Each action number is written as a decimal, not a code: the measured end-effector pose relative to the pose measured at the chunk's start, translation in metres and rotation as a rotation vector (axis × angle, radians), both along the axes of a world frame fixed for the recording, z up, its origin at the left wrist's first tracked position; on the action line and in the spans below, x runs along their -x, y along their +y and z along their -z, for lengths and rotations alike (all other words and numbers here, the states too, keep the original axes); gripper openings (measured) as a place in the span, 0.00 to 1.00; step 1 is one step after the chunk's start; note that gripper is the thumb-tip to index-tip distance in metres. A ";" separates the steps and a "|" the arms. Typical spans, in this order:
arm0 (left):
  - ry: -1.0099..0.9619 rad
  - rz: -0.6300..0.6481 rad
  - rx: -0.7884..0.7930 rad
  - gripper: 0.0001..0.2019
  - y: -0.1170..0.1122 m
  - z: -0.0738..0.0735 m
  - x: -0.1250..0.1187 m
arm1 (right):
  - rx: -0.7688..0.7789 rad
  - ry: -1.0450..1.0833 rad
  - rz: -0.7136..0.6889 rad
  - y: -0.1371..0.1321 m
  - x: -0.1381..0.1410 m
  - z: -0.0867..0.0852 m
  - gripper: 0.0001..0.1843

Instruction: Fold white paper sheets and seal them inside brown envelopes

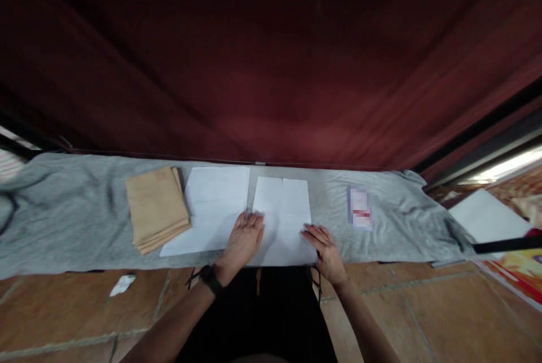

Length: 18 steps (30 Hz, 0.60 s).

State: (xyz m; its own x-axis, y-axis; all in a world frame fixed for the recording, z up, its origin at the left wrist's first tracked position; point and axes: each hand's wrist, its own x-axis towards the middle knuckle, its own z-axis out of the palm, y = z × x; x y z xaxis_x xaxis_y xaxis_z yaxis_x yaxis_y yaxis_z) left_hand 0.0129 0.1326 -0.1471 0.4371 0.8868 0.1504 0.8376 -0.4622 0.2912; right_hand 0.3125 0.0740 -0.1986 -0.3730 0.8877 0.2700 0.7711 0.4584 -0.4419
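Observation:
A white sheet of paper (284,227) with crease lines lies flat on the grey cloth in front of me. My left hand (248,236), below a dark wristwatch, rests with fingers stretched out over its left edge. At the sheet's right edge, my right hand (324,247) lies with extended fingertips touching the paper. Neither hand is wrapped round anything. More white paper (212,205) is spread just left of the creased sheet. Beside that, a stack of brown envelopes (158,208) partly overlaps the white paper.
The grey cloth (393,210) covers a long narrow surface. A blurred white card-like item with a red mark (361,210) lies on it at right. A dark red curtain (271,97) hangs behind. Crumpled white tissue (122,285) is on the tiled floor (76,309).

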 end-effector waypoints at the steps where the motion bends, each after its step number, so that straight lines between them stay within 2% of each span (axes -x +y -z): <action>1: 0.023 -0.003 -0.015 0.21 0.005 0.002 0.005 | 0.003 0.001 0.000 0.000 0.000 0.000 0.40; 7: 0.128 0.100 -0.065 0.25 0.009 0.004 0.036 | 0.018 0.009 -0.001 0.000 0.000 -0.002 0.40; 13: 0.195 0.131 -0.068 0.23 0.009 -0.004 0.035 | 0.010 0.001 -0.003 0.000 0.000 -0.003 0.39; 18: 0.181 0.082 -0.068 0.24 0.006 -0.001 0.033 | 0.015 -0.011 0.001 0.000 0.000 -0.004 0.37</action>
State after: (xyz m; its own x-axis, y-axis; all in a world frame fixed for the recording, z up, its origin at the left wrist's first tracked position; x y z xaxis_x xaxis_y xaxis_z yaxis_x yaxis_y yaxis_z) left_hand -0.0205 0.1387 -0.1464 0.5328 0.8376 0.1210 0.8321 -0.5445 0.1053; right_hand 0.3124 0.0737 -0.1950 -0.3749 0.8919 0.2529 0.7762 0.4512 -0.4405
